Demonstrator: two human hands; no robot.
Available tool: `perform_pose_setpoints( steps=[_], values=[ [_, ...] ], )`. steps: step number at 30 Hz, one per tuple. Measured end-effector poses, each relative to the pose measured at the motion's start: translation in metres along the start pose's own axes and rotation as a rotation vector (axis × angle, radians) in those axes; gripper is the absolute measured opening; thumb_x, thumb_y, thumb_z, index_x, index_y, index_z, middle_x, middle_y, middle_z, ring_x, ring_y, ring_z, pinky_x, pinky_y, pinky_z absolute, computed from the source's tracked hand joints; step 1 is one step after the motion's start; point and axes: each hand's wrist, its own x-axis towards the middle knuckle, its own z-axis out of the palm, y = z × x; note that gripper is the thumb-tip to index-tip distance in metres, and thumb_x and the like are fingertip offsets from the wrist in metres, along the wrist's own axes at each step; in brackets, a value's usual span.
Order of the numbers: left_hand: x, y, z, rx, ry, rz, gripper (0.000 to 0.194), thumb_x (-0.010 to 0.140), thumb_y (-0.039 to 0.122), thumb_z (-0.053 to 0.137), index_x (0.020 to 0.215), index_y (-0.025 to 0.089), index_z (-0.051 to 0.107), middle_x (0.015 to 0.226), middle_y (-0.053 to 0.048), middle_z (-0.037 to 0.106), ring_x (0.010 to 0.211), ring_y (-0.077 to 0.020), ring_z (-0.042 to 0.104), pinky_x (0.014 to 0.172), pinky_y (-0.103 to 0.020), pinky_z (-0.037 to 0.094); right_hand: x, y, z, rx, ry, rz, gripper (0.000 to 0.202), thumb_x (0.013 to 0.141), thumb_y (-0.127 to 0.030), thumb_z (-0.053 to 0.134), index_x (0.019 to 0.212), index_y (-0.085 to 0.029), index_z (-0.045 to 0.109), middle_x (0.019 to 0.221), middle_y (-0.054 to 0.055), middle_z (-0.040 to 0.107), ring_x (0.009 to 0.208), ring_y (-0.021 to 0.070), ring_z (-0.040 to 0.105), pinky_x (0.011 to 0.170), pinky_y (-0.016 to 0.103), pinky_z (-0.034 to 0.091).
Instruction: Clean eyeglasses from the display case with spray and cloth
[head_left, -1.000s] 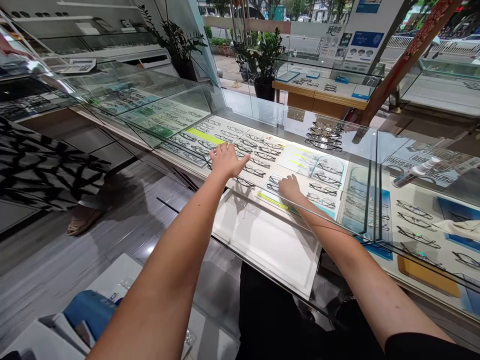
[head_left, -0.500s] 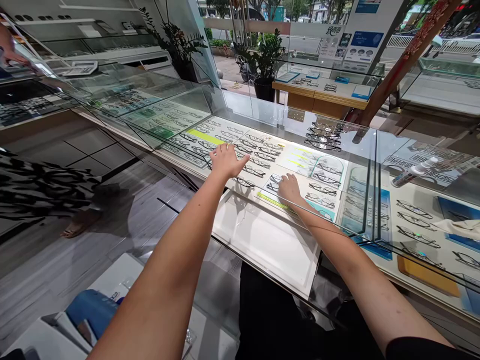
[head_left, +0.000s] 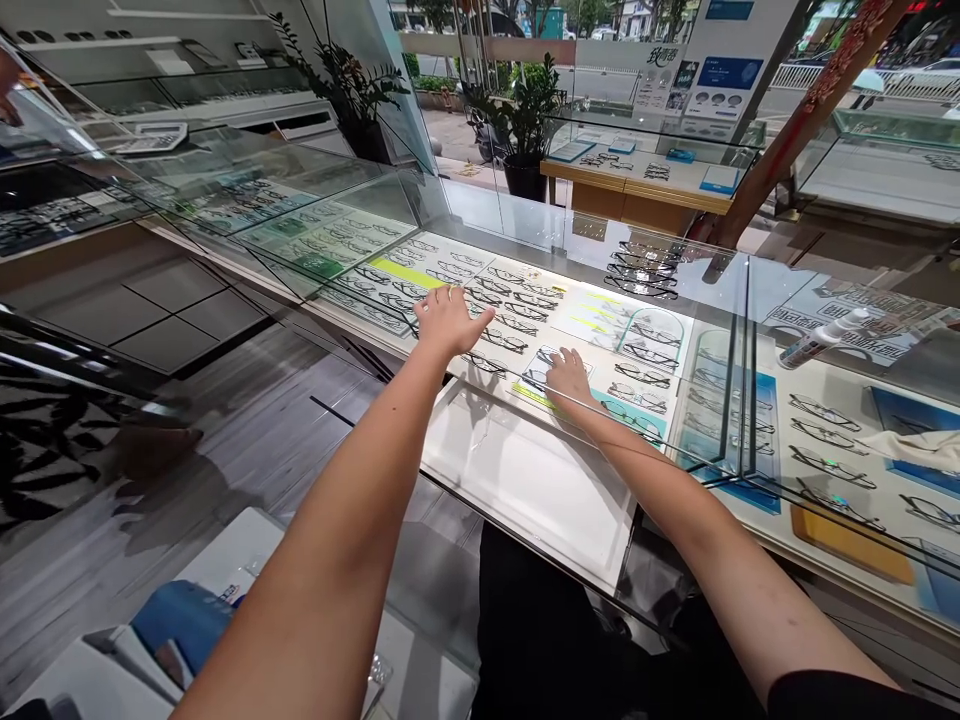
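My left hand (head_left: 450,322) is over the display counter, thumb and fingers spread, holding nothing. Beneath and beside it lie rows of eyeglasses (head_left: 504,340). My right hand (head_left: 570,380) rests lower on the right with its fingers extended, at a small blue-and-white card (head_left: 537,364) with a pair of glasses on it. Part of this card is hidden by the hand. A bright yellow-green strip (head_left: 534,394) runs along the near edge below it. More frames (head_left: 641,375) lie just right of my right hand, by a teal-edged panel.
A white pulled-out drawer (head_left: 532,480) juts toward me below the counter. Glass panes (head_left: 742,370) divide the case. A spray bottle (head_left: 823,338) stands on the right, above an orange-yellow tray (head_left: 851,540). White boxes (head_left: 225,560) sit low on the left. A person's patterned garment (head_left: 45,450) shows at left.
My right hand's fingers have straightened over the card. My left hand stays almost in place, fingers spread. The person at left has shifted further left and down.
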Motion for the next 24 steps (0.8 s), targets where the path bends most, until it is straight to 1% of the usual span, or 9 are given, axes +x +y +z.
perform_pose_setpoints(
  steps=[5, 8, 11, 13, 15, 18, 21, 22, 24],
  values=[
    [0.001, 0.0, -0.001, 0.009, -0.01, 0.002, 0.094, 0.096, 0.077, 0.036, 0.161, 0.01, 0.048, 0.174, -0.024, 0.04, 0.161, -0.0432, 0.033, 0.129, -0.062, 0.028, -0.014, -0.005, -0.015, 0.074, 0.015, -0.01, 0.035, 0.099, -0.02, 0.055, 0.121, -0.012, 0.081, 0.166, 0.019, 0.053, 0.162, 0.042, 0.03, 0.138, 0.055, 0.01],
    [0.001, -0.001, -0.001, 0.0, -0.008, 0.004, 0.094, 0.096, 0.077, 0.035, 0.161, 0.01, 0.048, 0.173, -0.025, 0.04, 0.161, -0.0435, 0.034, 0.128, -0.063, 0.028, -0.035, -0.015, -0.032, 0.154, 0.027, -0.073, 0.035, 0.101, -0.02, 0.053, 0.125, -0.013, 0.077, 0.163, 0.02, 0.056, 0.156, 0.0406, 0.038, 0.132, 0.055, 0.022],
    [0.001, -0.001, 0.0, -0.01, -0.002, 0.008, 0.095, 0.096, 0.076, 0.035, 0.162, 0.009, 0.047, 0.173, -0.026, 0.04, 0.161, -0.044, 0.034, 0.128, -0.063, 0.028, -0.067, -0.025, -0.049, 0.257, -0.065, -0.233, 0.03, 0.105, -0.019, 0.048, 0.109, -0.02, 0.077, 0.134, 0.012, 0.075, 0.13, 0.0289, 0.061, 0.112, 0.04, 0.043],
    [0.001, -0.001, 0.001, -0.008, 0.006, 0.006, 0.095, 0.096, 0.076, 0.035, 0.162, 0.009, 0.046, 0.173, -0.027, 0.04, 0.161, -0.0444, 0.034, 0.128, -0.064, 0.028, -0.093, -0.031, -0.061, 0.317, -0.154, -0.33, 0.028, 0.107, -0.019, 0.046, 0.104, -0.022, 0.074, 0.114, 0.006, 0.08, 0.109, 0.0215, 0.068, 0.096, 0.032, 0.048],
    [0.001, 0.0, 0.001, -0.005, 0.012, 0.001, 0.094, 0.095, 0.075, 0.035, 0.162, 0.01, 0.046, 0.173, -0.027, 0.04, 0.162, -0.0446, 0.033, 0.128, -0.064, 0.028, -0.121, -0.038, -0.077, 0.366, -0.224, -0.395, 0.025, 0.107, -0.017, 0.047, 0.1, -0.023, 0.071, 0.102, 0.003, 0.08, 0.092, 0.0194, 0.068, 0.084, 0.03, 0.048],
    [0.001, 0.0, 0.002, -0.005, 0.009, 0.001, 0.094, 0.095, 0.075, 0.036, 0.161, 0.01, 0.047, 0.174, -0.027, 0.039, 0.163, -0.0449, 0.032, 0.129, -0.064, 0.027, -0.162, -0.05, -0.117, 0.439, -0.213, -0.577, 0.025, 0.107, -0.018, 0.051, 0.087, -0.024, 0.066, 0.095, 0.004, 0.078, 0.092, 0.0226, 0.066, 0.088, 0.036, 0.046],
    [0.002, -0.002, 0.002, 0.0, 0.006, -0.001, 0.095, 0.095, 0.076, 0.036, 0.161, 0.009, 0.048, 0.176, -0.026, 0.037, 0.164, -0.0443, 0.031, 0.13, -0.063, 0.026, -0.179, -0.052, -0.172, 0.425, -0.031, -0.658, 0.043, 0.115, -0.04, 0.046, 0.081, -0.025, 0.068, 0.09, 0.006, 0.076, 0.086, 0.0233, 0.063, 0.086, 0.04, 0.045],
    [0.003, -0.002, 0.002, 0.002, 0.006, -0.001, 0.095, 0.094, 0.076, 0.035, 0.161, 0.009, 0.048, 0.176, -0.026, 0.037, 0.164, -0.0438, 0.031, 0.131, -0.063, 0.026, -0.176, -0.046, -0.191, 0.406, 0.017, -0.629, 0.047, 0.115, -0.044, 0.046, 0.079, -0.026, 0.07, 0.089, 0.006, 0.076, 0.083, 0.023, 0.062, 0.083, 0.04, 0.045],
    [0.005, -0.002, 0.002, 0.003, 0.0, -0.003, 0.094, 0.094, 0.075, 0.036, 0.161, 0.009, 0.048, 0.176, -0.026, 0.036, 0.165, -0.0426, 0.03, 0.131, -0.063, 0.026, -0.155, -0.021, -0.225, 0.295, 0.126, -0.421, 0.049, 0.114, -0.045, 0.047, 0.08, -0.024, 0.075, 0.094, 0.009, 0.076, 0.089, 0.0253, 0.063, 0.084, 0.042, 0.046]
  ],
)
